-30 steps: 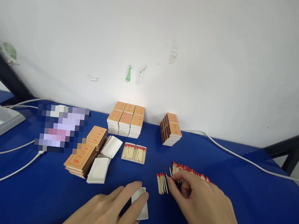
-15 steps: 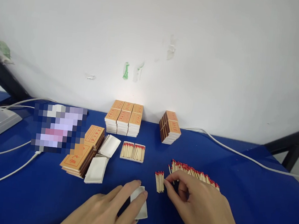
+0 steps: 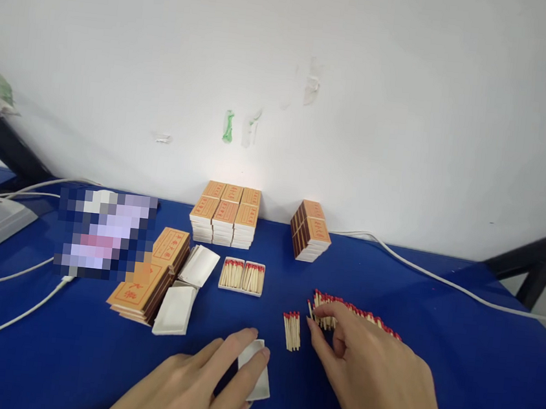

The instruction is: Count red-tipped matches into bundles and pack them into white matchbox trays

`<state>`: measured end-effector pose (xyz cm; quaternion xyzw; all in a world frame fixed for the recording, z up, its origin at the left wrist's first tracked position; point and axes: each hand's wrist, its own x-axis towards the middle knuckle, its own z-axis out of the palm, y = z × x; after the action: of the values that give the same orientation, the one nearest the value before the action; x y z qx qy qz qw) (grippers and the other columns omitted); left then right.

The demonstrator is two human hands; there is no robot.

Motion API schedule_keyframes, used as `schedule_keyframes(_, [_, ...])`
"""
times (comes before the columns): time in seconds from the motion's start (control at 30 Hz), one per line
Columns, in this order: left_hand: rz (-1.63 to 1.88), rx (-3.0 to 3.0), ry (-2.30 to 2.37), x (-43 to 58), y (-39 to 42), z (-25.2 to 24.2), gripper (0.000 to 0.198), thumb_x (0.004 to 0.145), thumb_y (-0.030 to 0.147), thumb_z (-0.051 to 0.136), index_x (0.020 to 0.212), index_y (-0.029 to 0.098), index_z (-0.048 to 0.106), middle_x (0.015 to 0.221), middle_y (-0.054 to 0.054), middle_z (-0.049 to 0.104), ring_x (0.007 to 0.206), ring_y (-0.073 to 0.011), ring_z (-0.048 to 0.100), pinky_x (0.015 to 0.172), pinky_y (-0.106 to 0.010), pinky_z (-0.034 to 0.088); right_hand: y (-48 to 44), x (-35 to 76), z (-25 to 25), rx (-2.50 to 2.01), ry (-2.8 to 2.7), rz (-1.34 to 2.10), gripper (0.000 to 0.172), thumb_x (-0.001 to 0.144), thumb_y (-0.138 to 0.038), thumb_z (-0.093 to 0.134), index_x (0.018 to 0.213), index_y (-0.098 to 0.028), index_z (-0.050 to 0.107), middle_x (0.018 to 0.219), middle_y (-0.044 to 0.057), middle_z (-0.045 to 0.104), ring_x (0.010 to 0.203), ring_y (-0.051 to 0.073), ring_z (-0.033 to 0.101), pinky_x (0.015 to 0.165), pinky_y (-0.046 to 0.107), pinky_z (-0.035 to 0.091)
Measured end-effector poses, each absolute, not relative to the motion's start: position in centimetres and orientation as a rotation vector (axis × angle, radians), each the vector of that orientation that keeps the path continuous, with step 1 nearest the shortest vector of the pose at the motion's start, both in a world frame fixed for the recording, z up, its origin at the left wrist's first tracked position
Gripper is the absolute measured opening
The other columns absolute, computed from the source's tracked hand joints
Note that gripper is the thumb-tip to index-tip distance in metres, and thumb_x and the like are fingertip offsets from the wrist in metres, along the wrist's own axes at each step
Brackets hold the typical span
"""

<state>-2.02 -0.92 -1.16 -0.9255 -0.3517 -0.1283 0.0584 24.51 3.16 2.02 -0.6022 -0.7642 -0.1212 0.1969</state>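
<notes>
My left hand (image 3: 206,376) rests on a white inner matchbox tray (image 3: 261,385), its fingers bent over the top and edges and holding it on the blue table. My right hand (image 3: 363,364) is at the left end of a heap of red-headed matches (image 3: 356,314). Its thumb and index finger are slightly apart beside a match (image 3: 310,308) at the edge of the heap; the other fingers curl underneath. Between the two hands lies a small row of matches (image 3: 291,331), heads pointing away from me. Beyond it, a tray pair (image 3: 240,291) is filled with matches.
Stacked orange matchboxes (image 3: 226,211) stand by the wall, with a smaller stack (image 3: 311,230) to their right. At left lie flat orange matchbox sleeves (image 3: 140,282), white trays (image 3: 174,311), a blurred-out object (image 3: 108,233) and a white cable (image 3: 16,328). Another cable (image 3: 421,284) runs along the right.
My right hand has moved slightly right and away from me, from the small row of matches to the heap, its thumb and index finger parting. My left hand stays on the tray.
</notes>
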Motion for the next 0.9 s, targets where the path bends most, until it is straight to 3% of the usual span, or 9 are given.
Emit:
schedule_keyframes(0.2, [-0.392, -2.807, -1.080, -1.9, -0.8, -1.2, 0.049, 0.115, 0.013, 0.030, 0.158, 0.014, 0.051, 0.151, -0.015, 0.071, 0.108, -0.0270, 0.085, 0.060, -0.035, 0.070, 3.2, 24.3, 2.2, -1.711, -2.131, -0.186, 0.024, 0.097, -0.029, 0.058, 0.075, -0.029, 0.067, 0.054, -0.007, 0.062, 0.042, 0.017, 0.063, 0.043, 0.026, 0.030])
schedule_keyframes(0.7, [-0.446, -2.817, -1.090, -1.7, -0.7, -0.8, 0.048, 0.115, 0.014, 0.029, 0.158, 0.015, 0.052, 0.149, -0.015, 0.072, 0.109, -0.0272, 0.085, 0.064, -0.034, 0.071, 2.8, 24.6, 2.7, -1.823, -2.157, 0.139, 0.020, 0.093, -0.031, 0.063, 0.074, -0.031, 0.069, 0.050, -0.009, 0.060, 0.042, 0.016, 0.062, 0.044, 0.026, 0.031])
schedule_keyframes(0.9, [-0.416, -2.814, -1.097, -1.7, -0.6, -0.5, 0.049, 0.116, 0.013, 0.024, 0.156, 0.016, 0.054, 0.147, -0.013, 0.074, 0.106, -0.0251, 0.085, 0.062, -0.033, 0.070, 3.0, 24.9, 3.0, -1.751, -2.087, -0.156, 0.025, 0.098, -0.035, 0.057, 0.085, -0.033, 0.078, 0.053, -0.007, 0.062, 0.041, 0.018, 0.063, 0.042, 0.027, 0.033])
